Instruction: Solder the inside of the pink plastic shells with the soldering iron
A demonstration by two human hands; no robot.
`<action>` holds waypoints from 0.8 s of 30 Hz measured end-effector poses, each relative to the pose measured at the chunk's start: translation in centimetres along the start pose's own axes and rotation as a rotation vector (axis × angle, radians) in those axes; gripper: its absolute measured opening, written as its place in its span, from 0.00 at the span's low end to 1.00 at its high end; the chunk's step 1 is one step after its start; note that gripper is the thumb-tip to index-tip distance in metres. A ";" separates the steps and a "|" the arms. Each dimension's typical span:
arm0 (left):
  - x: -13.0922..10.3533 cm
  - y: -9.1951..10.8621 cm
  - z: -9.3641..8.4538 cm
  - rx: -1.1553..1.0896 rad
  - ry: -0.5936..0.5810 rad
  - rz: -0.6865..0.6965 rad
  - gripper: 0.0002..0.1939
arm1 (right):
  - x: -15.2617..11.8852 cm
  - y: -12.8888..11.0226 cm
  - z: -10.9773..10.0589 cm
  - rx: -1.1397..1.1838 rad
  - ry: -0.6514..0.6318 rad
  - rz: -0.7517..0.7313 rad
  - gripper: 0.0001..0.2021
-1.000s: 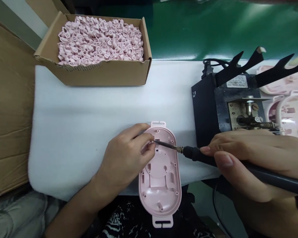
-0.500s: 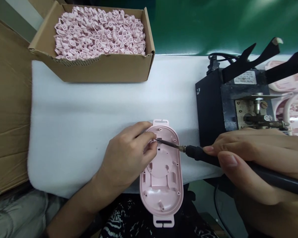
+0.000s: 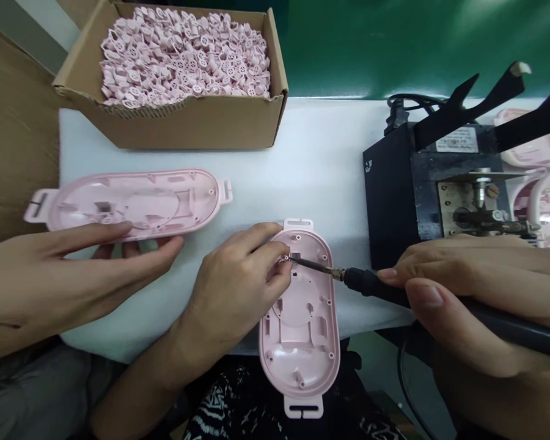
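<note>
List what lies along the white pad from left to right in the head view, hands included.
Co-worker's hand under a second pink shell → left hand pinching at the pink shell → soldering iron → right hand, with the black iron stand behind it.

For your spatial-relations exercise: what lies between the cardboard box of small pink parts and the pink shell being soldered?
In the head view, only bare white foam mat lies between the cardboard box and the pink shell.
</note>
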State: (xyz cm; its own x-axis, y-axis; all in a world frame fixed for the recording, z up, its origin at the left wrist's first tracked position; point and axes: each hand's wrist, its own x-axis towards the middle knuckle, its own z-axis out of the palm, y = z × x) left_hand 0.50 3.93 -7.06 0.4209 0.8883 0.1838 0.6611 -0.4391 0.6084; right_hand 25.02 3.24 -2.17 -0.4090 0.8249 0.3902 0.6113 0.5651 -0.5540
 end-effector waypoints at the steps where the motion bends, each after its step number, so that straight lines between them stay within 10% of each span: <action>1: 0.0 0.0 0.0 0.001 0.002 0.001 0.06 | 0.0 0.1 0.0 0.030 -0.013 -0.006 0.10; 24: -0.1 0.2 0.0 0.001 -0.009 0.015 0.06 | -0.4 0.4 -0.4 -0.102 -0.025 0.053 0.09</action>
State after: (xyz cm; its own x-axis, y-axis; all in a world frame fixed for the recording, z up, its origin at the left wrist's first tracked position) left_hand 0.52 3.75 -6.95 0.4359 0.8805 0.1863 0.6551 -0.4523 0.6052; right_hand 25.68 3.08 -2.28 -0.3906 0.8543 0.3428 0.6975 0.5177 -0.4955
